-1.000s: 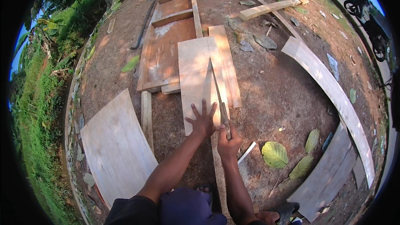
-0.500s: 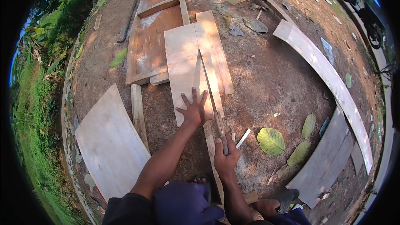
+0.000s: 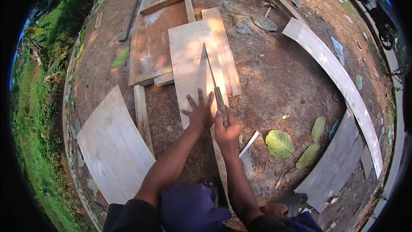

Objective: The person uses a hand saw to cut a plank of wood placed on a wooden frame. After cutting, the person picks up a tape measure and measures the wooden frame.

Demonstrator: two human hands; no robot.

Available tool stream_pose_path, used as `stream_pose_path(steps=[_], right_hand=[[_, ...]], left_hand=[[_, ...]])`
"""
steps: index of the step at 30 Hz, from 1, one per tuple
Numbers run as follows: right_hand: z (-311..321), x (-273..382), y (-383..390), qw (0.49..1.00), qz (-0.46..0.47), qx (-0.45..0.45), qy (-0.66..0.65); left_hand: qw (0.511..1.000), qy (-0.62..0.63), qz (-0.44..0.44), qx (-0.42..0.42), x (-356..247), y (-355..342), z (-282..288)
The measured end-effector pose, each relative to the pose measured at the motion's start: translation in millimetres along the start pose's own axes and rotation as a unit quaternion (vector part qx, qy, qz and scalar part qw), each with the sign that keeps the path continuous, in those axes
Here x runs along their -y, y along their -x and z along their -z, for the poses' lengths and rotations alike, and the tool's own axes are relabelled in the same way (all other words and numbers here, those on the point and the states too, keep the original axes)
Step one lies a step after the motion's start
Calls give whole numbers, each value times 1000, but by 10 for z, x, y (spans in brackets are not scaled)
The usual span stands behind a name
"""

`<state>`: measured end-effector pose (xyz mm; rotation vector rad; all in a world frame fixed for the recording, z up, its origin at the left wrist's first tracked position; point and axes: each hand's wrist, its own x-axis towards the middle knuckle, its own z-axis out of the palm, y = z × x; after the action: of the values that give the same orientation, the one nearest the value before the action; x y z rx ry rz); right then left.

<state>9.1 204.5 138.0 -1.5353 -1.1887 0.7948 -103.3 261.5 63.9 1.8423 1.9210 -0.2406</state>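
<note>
Brown earth ground (image 3: 266,73), sun-dappled, bordered by grass (image 3: 36,111) at 9 o'clock. Wooden frame (image 3: 150,77), one: placed at 11 o'clock. Plywood board (image 3: 184,51), one: set from centre toward 12 o'clock. Left hand (image 3: 200,114): fingers spread apart, laid on the board. Right hand (image 3: 228,129): clamped around the handle of one saw (image 3: 219,98), blade directed between 11 and 12 o'clock. Pale sheet (image 3: 113,150): laid at 8 o'clock. Broad leaf (image 3: 279,144): found at 4 o'clock.
</note>
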Motion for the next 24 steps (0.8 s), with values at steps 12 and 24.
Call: stream_pose_path(steps=[12, 24], right_hand=[[-38, -167, -26, 1000, 7, -11, -27], [559, 97, 726, 999, -42, 2, 11]], left_hand=[[1000, -16, 6, 23, -115, 69, 147], [998, 3, 15, 55, -166, 125, 295]])
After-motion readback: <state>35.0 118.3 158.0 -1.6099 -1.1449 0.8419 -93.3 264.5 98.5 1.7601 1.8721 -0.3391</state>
